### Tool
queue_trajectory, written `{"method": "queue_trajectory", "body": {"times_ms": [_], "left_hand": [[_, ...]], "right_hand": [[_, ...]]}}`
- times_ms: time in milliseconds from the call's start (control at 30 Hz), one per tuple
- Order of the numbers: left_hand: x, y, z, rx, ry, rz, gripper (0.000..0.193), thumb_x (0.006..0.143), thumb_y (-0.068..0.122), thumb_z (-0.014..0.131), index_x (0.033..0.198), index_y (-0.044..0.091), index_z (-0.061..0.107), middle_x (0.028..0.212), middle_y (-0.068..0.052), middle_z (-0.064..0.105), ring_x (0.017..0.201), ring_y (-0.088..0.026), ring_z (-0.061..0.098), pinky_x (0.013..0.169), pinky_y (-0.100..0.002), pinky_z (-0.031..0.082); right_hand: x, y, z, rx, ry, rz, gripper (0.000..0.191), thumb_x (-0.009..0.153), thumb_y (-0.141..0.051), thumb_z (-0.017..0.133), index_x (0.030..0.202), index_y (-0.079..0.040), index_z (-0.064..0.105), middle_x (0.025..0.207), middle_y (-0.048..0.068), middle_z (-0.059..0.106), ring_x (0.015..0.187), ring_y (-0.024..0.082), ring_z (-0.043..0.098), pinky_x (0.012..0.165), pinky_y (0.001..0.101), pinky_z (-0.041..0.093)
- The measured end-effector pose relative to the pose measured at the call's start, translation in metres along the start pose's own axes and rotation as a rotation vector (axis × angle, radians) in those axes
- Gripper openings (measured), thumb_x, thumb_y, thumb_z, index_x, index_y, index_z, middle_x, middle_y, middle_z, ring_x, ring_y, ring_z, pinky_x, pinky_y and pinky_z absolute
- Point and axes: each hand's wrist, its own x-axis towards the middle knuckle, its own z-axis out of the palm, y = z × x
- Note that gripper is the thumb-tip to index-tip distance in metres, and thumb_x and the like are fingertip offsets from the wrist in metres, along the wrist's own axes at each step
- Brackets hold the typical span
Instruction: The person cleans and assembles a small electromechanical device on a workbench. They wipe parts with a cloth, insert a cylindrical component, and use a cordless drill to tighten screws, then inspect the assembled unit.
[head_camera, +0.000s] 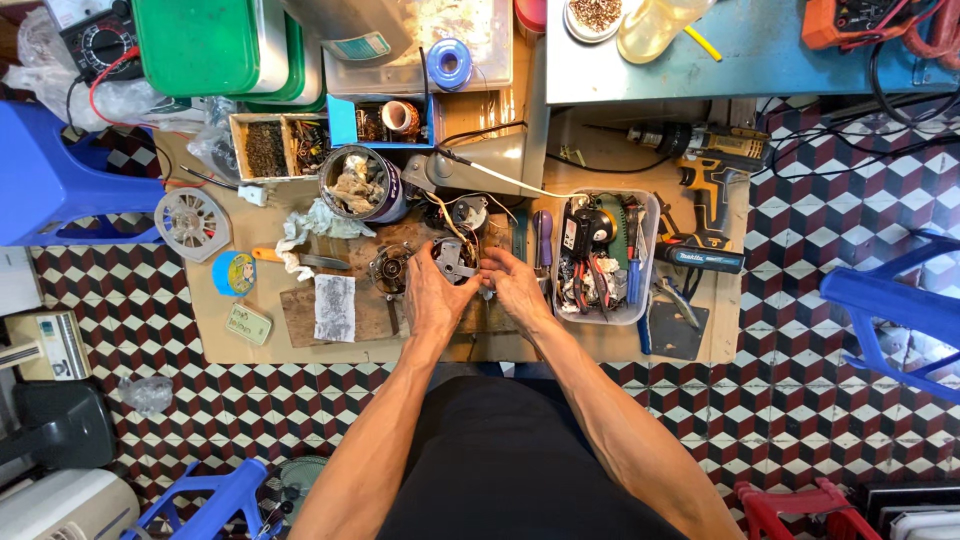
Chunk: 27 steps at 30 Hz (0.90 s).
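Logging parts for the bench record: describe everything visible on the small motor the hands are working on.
The small motor is a round unit with a grey metal frame and dark windings inside. It sits on the brown work board at the low table's middle. Thin pale wires run up from it toward the grey housing behind. The left hand cups its lower left side; the right hand touches its right edge with fingertips. Finer detail is too small to tell.

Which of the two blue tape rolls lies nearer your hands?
The flat blue tape roll on the board's left side, beside the orange-handled tool. The other blue roll stands on edge farther up, on the clear box.
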Motion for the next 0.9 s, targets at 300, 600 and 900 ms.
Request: {"method": "queue_trajectory", "body": {"times_ms": [300, 600, 900], "left_hand": [[-0.003, 0.0, -0.005, 0.028, 0.031, -0.034, 0.095, 0.066, 0.042, 0.091, 0.141, 0.003, 0.046, 0.13, -0.021, 0.056, 0.118, -0.038, 0.06, 0.093, -0.047, 0.053], [0.001, -0.012, -0.001, 0.06, -0.005, 0.007, 0.1, 0.066, 0.041, 0.092, 0.143, 0.0, 0.042, 0.13, -0.023, 0.053, 0.118, -0.037, 0.059, 0.093, -0.045, 0.054], [0.0, -0.015, -0.007, 0.098, -0.007, 0.048, 0.099, 0.064, 0.038, 0.094, 0.141, 0.001, 0.044, 0.129, -0.021, 0.055, 0.122, -0.037, 0.056, 0.096, -0.046, 0.052]], "right_hand": [[0.001, 0.01, 0.004, -0.021, 0.013, 0.012, 0.057, 0.091, 0.003, 0.044, 0.148, 0.004, 0.046, 0.137, 0.021, 0.061, 0.119, 0.024, 0.062, 0.103, 0.0303, 0.051], [-0.003, 0.015, 0.008, -0.088, 0.015, 0.043, 0.058, 0.091, 0.002, 0.043, 0.149, 0.004, 0.044, 0.139, 0.022, 0.06, 0.122, 0.024, 0.063, 0.107, 0.0308, 0.049], [-0.006, 0.019, 0.011, -0.124, 0.002, 0.049, 0.06, 0.09, 0.0, 0.043, 0.15, 0.003, 0.042, 0.141, 0.022, 0.059, 0.126, 0.026, 0.062, 0.11, 0.0328, 0.048]]}}
